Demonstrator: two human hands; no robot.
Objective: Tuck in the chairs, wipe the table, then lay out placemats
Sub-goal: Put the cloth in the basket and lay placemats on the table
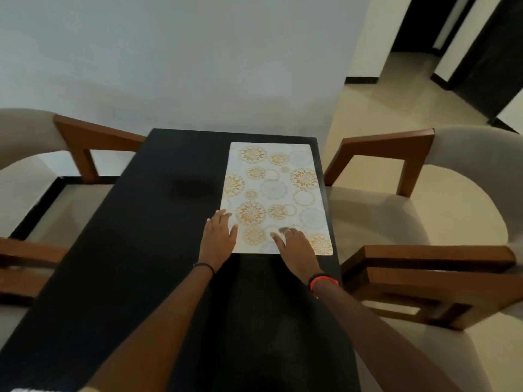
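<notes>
- While both arms reach out over the table [135, 250], the left hand [218, 236] lies flat, palm down, fingers straight, across the placemat's left edge close to its near left corner; its thumb rests on the mat.
- Right hand [294, 246]: also flat and holding nothing, fingers loosely spread, fingertips on the mat just inside its near edge. They are slightly blurred.
- Black band [204, 267] on the left wrist; red band [324, 282] on the right wrist.
- Placemat [274, 190]: white with gold and grey round flower patterns, lying flat on the table's far right part, its long side along the right edge and its far end close to the far right corner.
- Table: black, long, its far edge against a pale wall [184, 58].
- Far left chair [85, 145]: wooden arm touching the left edge near the far corner.
- Near left chair [25, 264]: its arm ends beside the left edge.
- Far right chair [396, 157] and near right chair [430, 275]: beige seats, wooden arms ending just beside the right edge.
</notes>
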